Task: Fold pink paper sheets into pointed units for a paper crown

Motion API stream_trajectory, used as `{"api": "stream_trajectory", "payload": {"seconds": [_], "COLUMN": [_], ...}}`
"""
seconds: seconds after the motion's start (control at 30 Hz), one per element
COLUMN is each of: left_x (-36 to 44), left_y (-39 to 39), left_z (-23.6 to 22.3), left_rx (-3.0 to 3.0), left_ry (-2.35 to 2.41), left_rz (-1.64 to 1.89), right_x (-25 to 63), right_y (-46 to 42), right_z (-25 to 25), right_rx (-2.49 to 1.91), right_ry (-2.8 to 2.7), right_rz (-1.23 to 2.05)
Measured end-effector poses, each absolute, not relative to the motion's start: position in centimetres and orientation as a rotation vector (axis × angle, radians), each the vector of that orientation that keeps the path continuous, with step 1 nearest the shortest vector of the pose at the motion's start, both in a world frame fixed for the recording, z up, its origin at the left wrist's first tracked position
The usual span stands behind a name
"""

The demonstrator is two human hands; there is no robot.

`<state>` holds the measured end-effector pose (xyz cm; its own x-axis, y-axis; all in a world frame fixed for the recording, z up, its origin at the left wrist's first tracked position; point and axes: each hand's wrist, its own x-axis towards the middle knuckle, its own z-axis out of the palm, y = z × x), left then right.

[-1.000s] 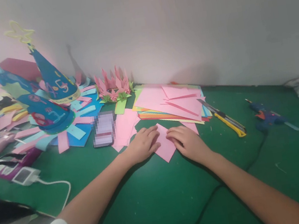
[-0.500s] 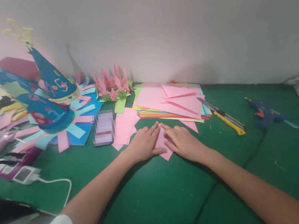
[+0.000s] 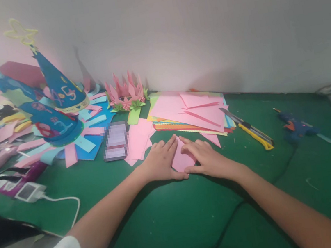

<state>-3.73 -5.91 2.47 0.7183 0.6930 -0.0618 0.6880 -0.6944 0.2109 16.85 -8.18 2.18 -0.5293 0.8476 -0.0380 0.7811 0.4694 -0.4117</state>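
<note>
A small folded piece of pink paper (image 3: 182, 160) lies flat on the green tabletop (image 3: 167, 219), one corner toward me and one away. My left hand (image 3: 161, 162) holds its left side, fingertips at the far corner and thumb at the near corner. My right hand (image 3: 211, 158) grips the right side, with the forefinger at the far corner, other fingers bent on the edge and the thumb meeting the left thumb at the near corner. Part of the paper is hidden under the fingers.
Behind the hands lies a stack of coloured sheets (image 3: 163, 105). A utility knife (image 3: 255, 133) with its blade out and a blue glue gun (image 3: 298, 125) are at right. Left stand a phone (image 3: 115, 142), a pink paper crown (image 3: 126, 94), cone hats (image 3: 60, 83) and a white plug (image 3: 30, 192).
Both hands have closed in on the pink paper. The thumbs slid to its near corner, where they now meet, and the fingertips came together at the far corner.
</note>
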Motion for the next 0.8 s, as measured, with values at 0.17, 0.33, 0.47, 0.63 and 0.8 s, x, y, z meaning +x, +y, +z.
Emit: {"api": "stream_trajectory", "payload": {"seconds": [0.17,0.33,0.47,0.63,0.8], "left_x": [-4.3,-5.7,-6.4,-6.3,-6.1], "left_y": [-5.0,-3.3,-2.8,-3.5,-4.4], "left_z": [2.5,1.8,1.5,2.4,3.2], "left_rx": [2.646,2.579,2.482,2.495,2.562], "left_ry": [1.047,0.835,0.733,0.697,0.755], "left_rz": [0.010,0.227,0.454,0.487,0.364], "right_x": [17.8,18.6,18.9,19.4,19.7], "right_y": [-7.5,-7.3,-7.3,-7.3,-7.2], "right_z": [2.2,1.9,1.7,2.1,1.9], "right_rx": [-1.329,-1.281,-1.280,-1.245,-1.245], "right_ry": [-2.445,-2.400,-2.373,-2.368,-2.382], "right_rz": [0.742,0.791,0.799,0.881,0.833]}}
